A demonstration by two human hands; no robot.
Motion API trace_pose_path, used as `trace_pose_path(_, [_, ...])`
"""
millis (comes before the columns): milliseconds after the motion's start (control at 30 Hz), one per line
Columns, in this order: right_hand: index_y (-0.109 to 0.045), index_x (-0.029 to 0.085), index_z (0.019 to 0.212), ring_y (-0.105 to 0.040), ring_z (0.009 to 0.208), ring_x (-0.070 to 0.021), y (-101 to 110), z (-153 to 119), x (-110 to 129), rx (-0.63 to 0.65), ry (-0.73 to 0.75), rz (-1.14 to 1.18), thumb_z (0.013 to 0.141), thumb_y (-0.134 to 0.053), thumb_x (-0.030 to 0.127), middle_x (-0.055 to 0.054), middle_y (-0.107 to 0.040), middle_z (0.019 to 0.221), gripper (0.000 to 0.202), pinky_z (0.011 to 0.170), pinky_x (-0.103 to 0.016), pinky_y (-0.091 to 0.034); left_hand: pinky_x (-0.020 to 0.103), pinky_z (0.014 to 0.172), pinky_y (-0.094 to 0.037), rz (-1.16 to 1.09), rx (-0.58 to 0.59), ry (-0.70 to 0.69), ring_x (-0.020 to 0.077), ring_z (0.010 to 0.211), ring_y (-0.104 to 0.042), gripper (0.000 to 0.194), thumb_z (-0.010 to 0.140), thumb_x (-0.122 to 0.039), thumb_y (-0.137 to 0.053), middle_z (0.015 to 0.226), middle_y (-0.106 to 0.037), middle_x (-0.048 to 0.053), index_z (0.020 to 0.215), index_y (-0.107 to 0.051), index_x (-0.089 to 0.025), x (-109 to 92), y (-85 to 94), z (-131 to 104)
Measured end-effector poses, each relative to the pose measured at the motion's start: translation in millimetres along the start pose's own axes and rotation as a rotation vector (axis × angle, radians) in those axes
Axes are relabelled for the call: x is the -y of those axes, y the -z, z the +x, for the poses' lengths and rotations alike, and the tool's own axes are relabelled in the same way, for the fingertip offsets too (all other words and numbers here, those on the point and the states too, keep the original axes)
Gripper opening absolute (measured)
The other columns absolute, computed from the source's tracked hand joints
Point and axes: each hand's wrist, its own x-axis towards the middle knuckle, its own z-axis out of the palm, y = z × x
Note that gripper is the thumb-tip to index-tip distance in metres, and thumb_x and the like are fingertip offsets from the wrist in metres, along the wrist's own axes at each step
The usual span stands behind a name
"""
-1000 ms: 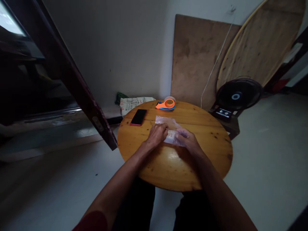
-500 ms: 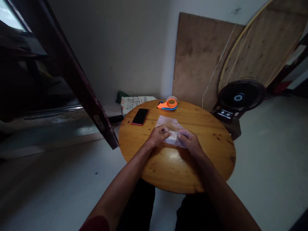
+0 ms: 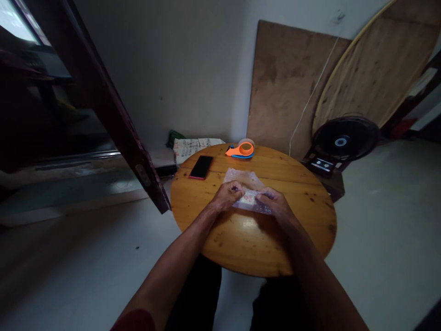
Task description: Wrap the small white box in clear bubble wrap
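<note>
Near the middle of the round surface (image 3: 248,246), a sheet of bubble wrap (image 3: 254,208) is pinched between the fingers of the left hand (image 3: 227,195) and right hand (image 3: 274,203), which are set slightly apart. Between them a white item (image 3: 248,197) with red marks is seen. A phone (image 3: 201,167) is laid near the far left edge; an orange tape dispenser (image 3: 237,151) is placed by the far edge.

Dim light, glaring pane (image 3: 15,22) at upper left, faint sheen on tabletop (image 3: 248,224).
</note>
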Motion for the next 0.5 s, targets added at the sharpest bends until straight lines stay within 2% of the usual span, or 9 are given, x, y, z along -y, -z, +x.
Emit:
trace_pose_path(200, [-0.06,0.017,0.074,-0.044,0.053,-0.0098,2.0,0.9,-3.7,-0.008,-0.013,0.011,0.064,-0.072,0.045,0.004,-0.054,0.061,0.031,0.053,-0.024,-0.033,0.019,0.051,-0.031,0.031,0.01,-0.066,0.0066,0.056,-0.04,0.021,0.07,-0.033,-0.065,0.063,-0.049,-0.004,0.068,-0.053,-0.015,2.4,-0.3,-0.4])
trace_pose_path(500, [-0.059,0.018,0.071,-0.045,0.053,-0.0105,1.5,2.8,-7.6,-0.026,-0.019,0.012,0.063,-0.072,0.044,0.003,-0.054,0.06,0.03,0.05,-0.024,-0.032,0.019,0.051,-0.031,-0.024,0.019,-0.059,0.0066,0.055,-0.04,0.023,0.069,-0.035,-0.066,0.064,-0.05,-0.003,0.068,-0.053,-0.015,6.0,-1.0,0.1])
